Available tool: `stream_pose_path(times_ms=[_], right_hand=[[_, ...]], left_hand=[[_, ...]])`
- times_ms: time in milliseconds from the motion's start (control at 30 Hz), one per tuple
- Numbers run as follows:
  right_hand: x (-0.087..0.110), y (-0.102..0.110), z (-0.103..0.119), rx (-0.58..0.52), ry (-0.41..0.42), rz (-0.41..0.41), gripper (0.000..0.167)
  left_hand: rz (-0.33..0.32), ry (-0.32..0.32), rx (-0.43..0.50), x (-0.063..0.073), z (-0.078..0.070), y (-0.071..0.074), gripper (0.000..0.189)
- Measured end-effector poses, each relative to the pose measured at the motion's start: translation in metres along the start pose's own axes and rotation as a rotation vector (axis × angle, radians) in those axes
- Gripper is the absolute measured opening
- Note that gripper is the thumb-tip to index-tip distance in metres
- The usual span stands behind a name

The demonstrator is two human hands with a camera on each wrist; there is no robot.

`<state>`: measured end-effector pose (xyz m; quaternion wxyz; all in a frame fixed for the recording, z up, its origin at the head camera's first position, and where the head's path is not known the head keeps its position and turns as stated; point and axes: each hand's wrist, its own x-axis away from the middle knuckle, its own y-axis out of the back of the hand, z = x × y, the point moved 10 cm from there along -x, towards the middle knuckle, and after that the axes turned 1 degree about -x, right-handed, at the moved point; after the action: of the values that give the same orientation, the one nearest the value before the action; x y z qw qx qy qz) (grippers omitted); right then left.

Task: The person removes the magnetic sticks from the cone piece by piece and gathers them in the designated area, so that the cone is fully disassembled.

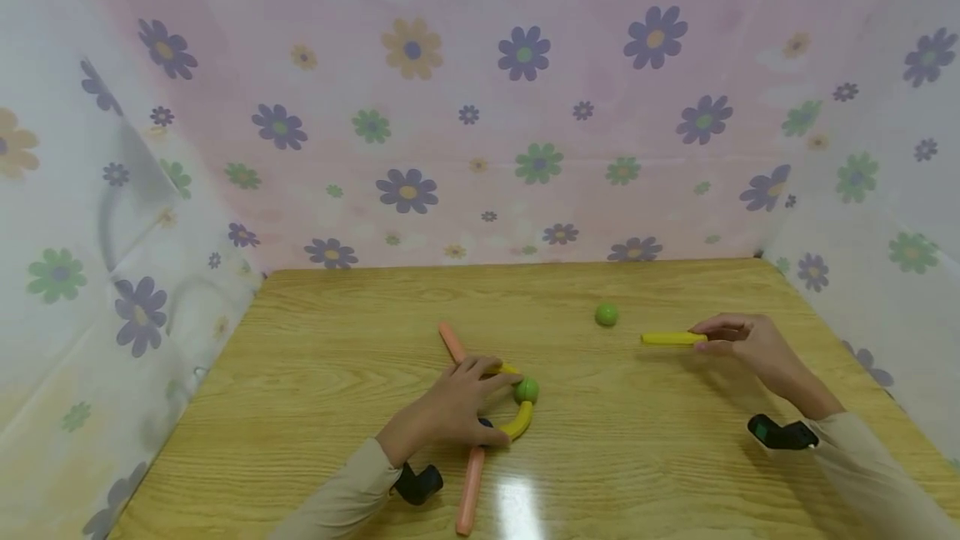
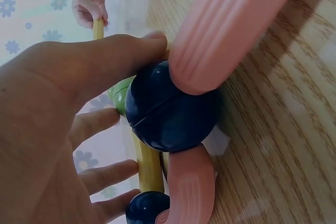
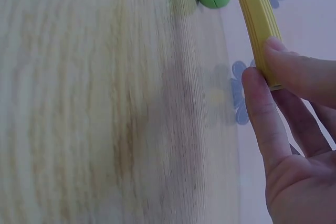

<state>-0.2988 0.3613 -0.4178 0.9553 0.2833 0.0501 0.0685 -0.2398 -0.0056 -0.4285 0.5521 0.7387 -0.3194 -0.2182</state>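
Observation:
My left hand (image 1: 453, 407) grips a ball-and-stick toy assembly on the table, thumb on the near side and fingers on the far side. In it, curved yellow sticks (image 1: 521, 422) meet at a green ball (image 1: 527, 390). The left wrist view shows a dark blue ball (image 2: 173, 108) joined to a pink stick (image 2: 226, 30), with a second dark blue ball (image 2: 148, 208) partly cut off below. A further pink stick (image 1: 451, 342) points away past the fingers. My right hand (image 1: 757, 348) pinches one end of a yellow stick (image 1: 671, 339) between thumb and fingers, holding it over the table.
A loose green ball (image 1: 607, 314) lies on the wooden table (image 1: 337, 315), beyond and left of the yellow stick's free end. Flower-printed cloth (image 1: 465, 148) stands behind the table and along both sides. Black devices (image 1: 782, 432) are worn at both wrists.

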Motion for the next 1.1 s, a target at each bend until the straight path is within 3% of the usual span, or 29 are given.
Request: stream_pose_path(times_ms=[267,400,567,800,1100], right_hand=[[-0.021,0.006,-0.014,0.011,-0.044,-0.005,0.043],[-0.031,0.006,-0.019,0.074,-0.062,0.01,0.045],[-0.042,0.007,-0.028,0.159,-0.081,-0.004,0.044],[-0.054,0.007,-0.045,0.132,-0.12,0.001,0.045],[-0.063,0.0,-0.035,0.157,-0.049,0.008,0.032]], left_hand=[[0.013,0.026,-0.057,0.0,-0.003,0.003,0.069],[0.018,0.03,-0.095,-0.001,-0.005,0.005,0.068],[0.012,0.007,-0.147,-0.002,-0.008,0.005,0.069],[-0.037,-0.028,-0.265,-0.006,-0.014,0.002,0.069],[-0.093,0.007,-0.263,-0.004,-0.018,0.009,0.075]])
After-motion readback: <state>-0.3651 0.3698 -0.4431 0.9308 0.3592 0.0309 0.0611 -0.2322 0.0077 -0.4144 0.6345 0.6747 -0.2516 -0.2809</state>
